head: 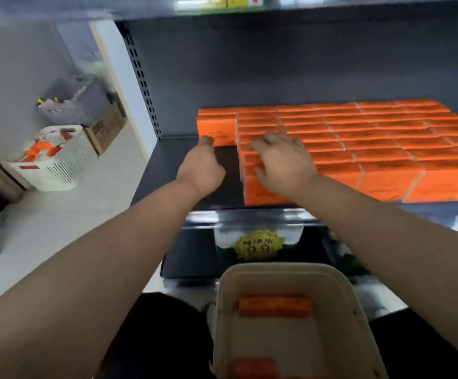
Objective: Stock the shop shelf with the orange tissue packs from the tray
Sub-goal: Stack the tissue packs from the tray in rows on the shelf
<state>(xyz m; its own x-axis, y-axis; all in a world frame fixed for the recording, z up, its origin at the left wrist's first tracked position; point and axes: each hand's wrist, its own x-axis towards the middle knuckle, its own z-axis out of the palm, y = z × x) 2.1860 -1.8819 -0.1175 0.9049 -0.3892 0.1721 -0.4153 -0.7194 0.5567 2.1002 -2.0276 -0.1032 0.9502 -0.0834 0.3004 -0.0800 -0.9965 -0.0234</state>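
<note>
The picture is smeared by motion, so print on the wrappers cannot be read. The block of orange tissue packs (pixel 372 138) runs off the right edge, and its full extent is out of view. A lone pack (pixel 218 127) stands at the block's back left corner.

The left hand (pixel 200 168) reaches toward that pack with one fingertip at its front face. Its other fingers are hidden behind the back of the hand, so I cannot tell whether it grasps anything. The right hand (pixel 282 162) lies released, fingers spread flat over the top of the block's front left packs, with the thumb seemingly down against their side.

Below, the cream tray (pixel 277 266) holds one tray pack (pixel 274 306) crosswise and a second tray pack (pixel 255 367) (cut off by the bottom edge).

Bare dark shelf (pixel 175 160) lies open left of the block, between it and the perforated upright (pixel 143 77). A yellow price tag (pixel 257 244) hangs at the shelf's front lip. A white basket (pixel 58 160) stands on the floor, well apart to the left.
</note>
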